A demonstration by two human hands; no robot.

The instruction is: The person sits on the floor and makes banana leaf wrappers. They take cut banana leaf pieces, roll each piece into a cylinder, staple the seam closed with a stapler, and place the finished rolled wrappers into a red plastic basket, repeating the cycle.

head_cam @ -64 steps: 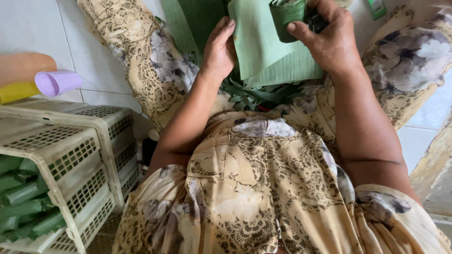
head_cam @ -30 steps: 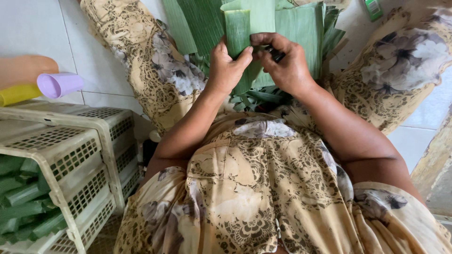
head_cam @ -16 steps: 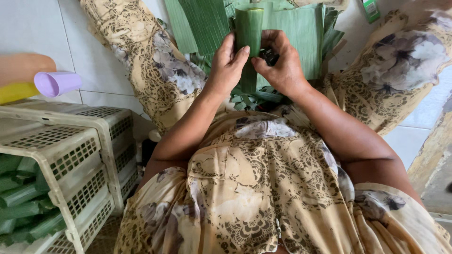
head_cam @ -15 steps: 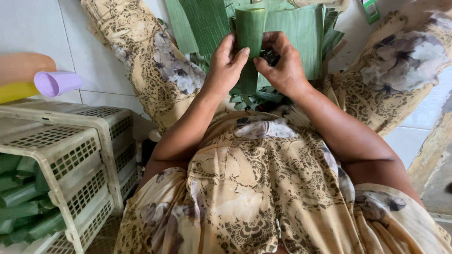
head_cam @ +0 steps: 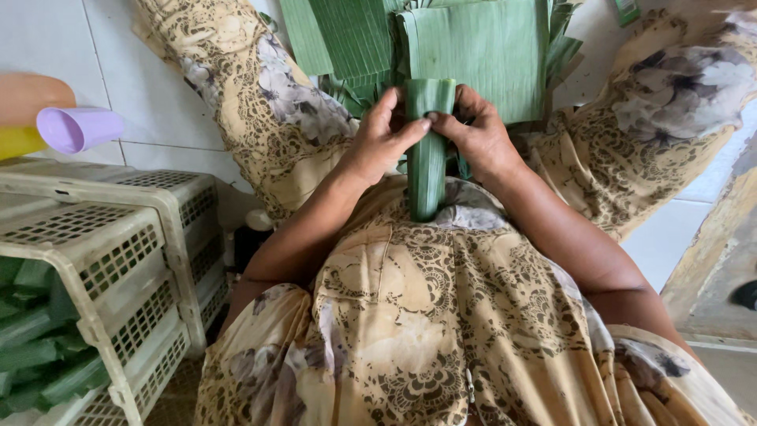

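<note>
Long green rolled banana-leaf packet [head_cam: 428,150]: upright over lap, between both hands, in front of flat green leaf sheets [head_cam: 473,47]. Left hand [head_cam: 378,142] grasping left side, thumb tip pressing near top. Right hand [head_cam: 481,134] pinching right edge, fingers curled around. Rolled into tube already, looks tight along length. Top end open, not folded shut; bottom end resting on patterned dress [head_cam: 410,315]. More finished green rolls lying in white plastic basket [head_cam: 118,260] at left. Probably past halfway; ends left to close.
</note>
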